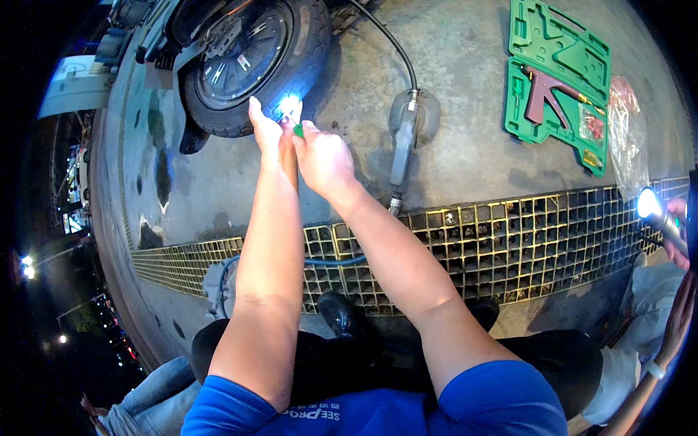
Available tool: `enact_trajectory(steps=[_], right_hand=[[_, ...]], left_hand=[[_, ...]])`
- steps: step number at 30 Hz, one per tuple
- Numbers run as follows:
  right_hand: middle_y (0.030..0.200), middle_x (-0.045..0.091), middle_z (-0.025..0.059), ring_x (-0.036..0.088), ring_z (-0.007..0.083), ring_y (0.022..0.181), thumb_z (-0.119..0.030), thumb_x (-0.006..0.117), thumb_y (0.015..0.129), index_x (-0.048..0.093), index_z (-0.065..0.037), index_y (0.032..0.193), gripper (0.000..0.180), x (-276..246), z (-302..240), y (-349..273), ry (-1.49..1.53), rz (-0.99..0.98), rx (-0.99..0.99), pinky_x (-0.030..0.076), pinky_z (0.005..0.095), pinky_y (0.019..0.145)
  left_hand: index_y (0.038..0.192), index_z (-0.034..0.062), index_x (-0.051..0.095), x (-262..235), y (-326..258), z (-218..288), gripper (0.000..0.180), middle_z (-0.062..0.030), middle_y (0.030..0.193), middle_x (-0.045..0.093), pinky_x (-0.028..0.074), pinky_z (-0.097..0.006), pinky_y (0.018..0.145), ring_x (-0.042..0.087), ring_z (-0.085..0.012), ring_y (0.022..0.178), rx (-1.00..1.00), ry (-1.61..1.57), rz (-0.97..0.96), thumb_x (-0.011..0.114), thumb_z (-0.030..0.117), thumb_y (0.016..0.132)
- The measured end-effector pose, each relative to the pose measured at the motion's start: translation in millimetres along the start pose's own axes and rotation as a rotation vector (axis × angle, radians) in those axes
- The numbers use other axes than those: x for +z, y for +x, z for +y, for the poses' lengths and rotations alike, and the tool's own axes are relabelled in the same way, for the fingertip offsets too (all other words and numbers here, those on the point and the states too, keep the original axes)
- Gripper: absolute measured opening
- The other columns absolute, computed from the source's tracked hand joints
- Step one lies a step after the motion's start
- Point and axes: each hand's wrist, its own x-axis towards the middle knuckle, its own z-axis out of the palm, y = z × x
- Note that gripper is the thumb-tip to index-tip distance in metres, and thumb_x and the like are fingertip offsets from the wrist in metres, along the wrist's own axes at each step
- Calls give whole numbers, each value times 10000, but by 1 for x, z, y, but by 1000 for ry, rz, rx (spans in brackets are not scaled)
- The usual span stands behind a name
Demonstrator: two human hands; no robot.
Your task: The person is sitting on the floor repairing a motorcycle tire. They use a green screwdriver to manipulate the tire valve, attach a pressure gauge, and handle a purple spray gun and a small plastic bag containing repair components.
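Observation:
A black tyre (309, 54) on a dark wheel hub (240, 62) stands at the upper left. My left hand (266, 131) rests against its tread, thumb stretched upward; its other fingers are partly hidden in bright glare. Close beside it, my right hand (325, 161) is closed around a small tool with a green handle (298, 130). That tool points at the lit patch of tread, where glare hides its tip. I cannot tell whether it enters the rubber.
A grey air-hose gun (403, 149) lies right of the tyre. Further right, an open green case (529, 129) holds a dark red pistol-shaped tool (542, 98), beside a clear plastic bag (625, 138). A yellow-edged floor grate (465, 231) crosses nearer me. Another person's hand (678, 254) holds a lit flashlight (658, 214).

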Motion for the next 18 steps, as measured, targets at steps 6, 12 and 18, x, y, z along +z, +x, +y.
enact_trajectory(steps=[6,12,18], right_hand=[[879,620,129,647,335,723,-253,546,873,592,-86,1135,314,9,6,-10,-281,164,-148,524,445,647],[743,588,113,621,314,629,-227,486,913,596,-70,1116,280,5,4,6,30,40,-9,510,445,654],[617,465,0,323,81,419,-309,468,956,579,-120,907,224,14,23,2,1689,-418,721,263,266,382]], left_hand=[[1242,6,480,2,-2,0,605,-132,1224,564,464,-575,919,563,-346,1064,-23,14,-48,557,483,877],[1261,5,458,-1,4,0,613,-141,1246,542,471,-585,911,558,-344,1067,-17,9,-31,565,472,879],[1231,-7,459,-3,-6,4,622,-146,1195,555,481,-531,913,575,-334,1037,8,74,-52,545,496,876]])
